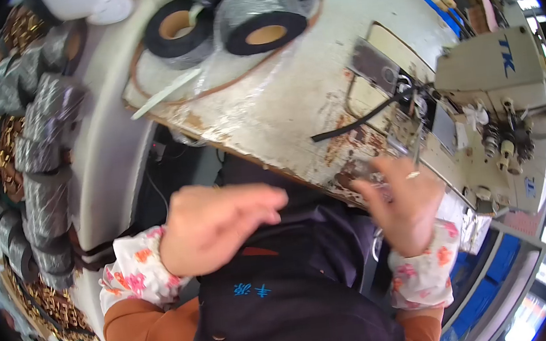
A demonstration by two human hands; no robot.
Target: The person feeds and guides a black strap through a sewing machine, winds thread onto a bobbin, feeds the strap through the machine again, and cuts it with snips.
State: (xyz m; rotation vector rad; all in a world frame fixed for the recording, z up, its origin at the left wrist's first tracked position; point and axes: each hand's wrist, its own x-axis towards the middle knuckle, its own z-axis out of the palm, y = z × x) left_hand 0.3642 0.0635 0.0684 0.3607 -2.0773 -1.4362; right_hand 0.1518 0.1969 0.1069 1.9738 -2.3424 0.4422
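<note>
My left hand [216,226] is above the dark apron [298,281] on my lap, fingers stretched out together, slightly blurred, with nothing seen in it. Over the worn front edge of the table, my right hand [406,200] has its thumb and fingers apart and also appears empty; a ring shows on one finger. Just beyond it stands a sewing machine [491,64]. A narrow black strip [362,121] runs from the machine's needle area out onto the white tabletop [266,108], its free end pointing left.
Plastic-wrapped rolls of black tape [264,21] sit at the table's back, near a thin brown cord and a pale flat strip [166,92]. More wrapped rolls [46,194] and gold-coloured pieces [54,306] are heaped at left. Blue drawers [475,286] stand at lower right.
</note>
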